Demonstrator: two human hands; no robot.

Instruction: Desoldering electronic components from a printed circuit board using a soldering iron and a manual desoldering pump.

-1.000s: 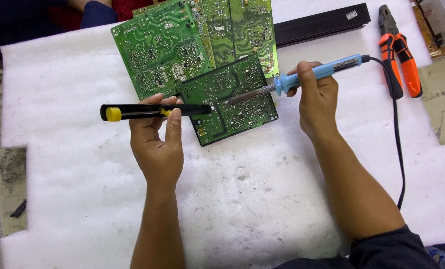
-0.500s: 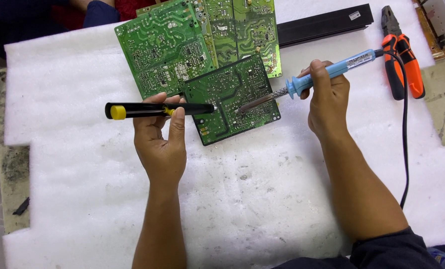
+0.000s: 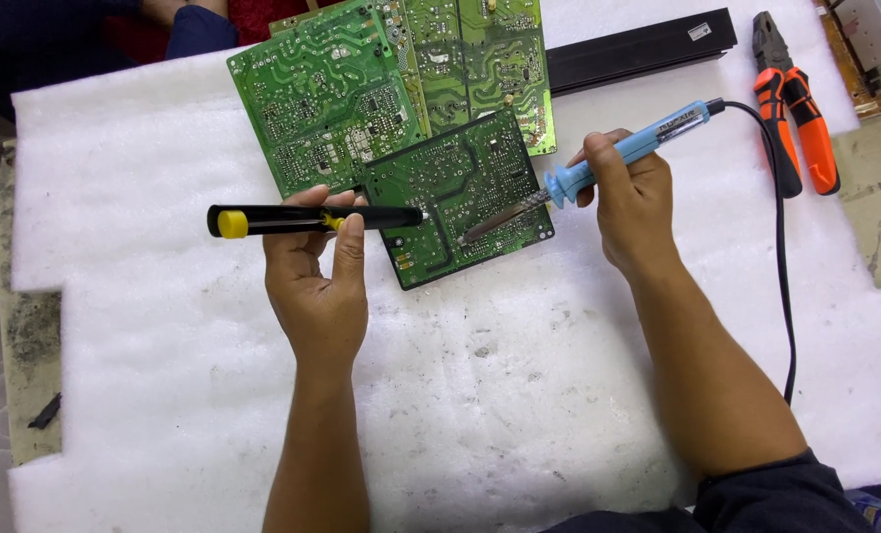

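Small green circuit board (image 3: pixel 457 197): solder side up, on the white foam sheet (image 3: pixel 164 395) covering the worktop, overlapping two larger green boards (image 3: pixel 381 79).

Your right hand (image 3: pixel 633 207) has its grip clamped pen-style on the blue soldering iron (image 3: pixel 618 158), tip slanted down onto the board's lower middle for fine control; its black cord (image 3: pixel 781 247) trails off to your right, clear of the work. Your left hand (image 3: pixel 317 266) has its grip closed on a black, yellow-capped tool (image 3: pixel 302 219), held level with its nose at the board's left edge, close to the iron tip. Orange-handled pliers (image 3: pixel 796 109) lie well apart at the far right.
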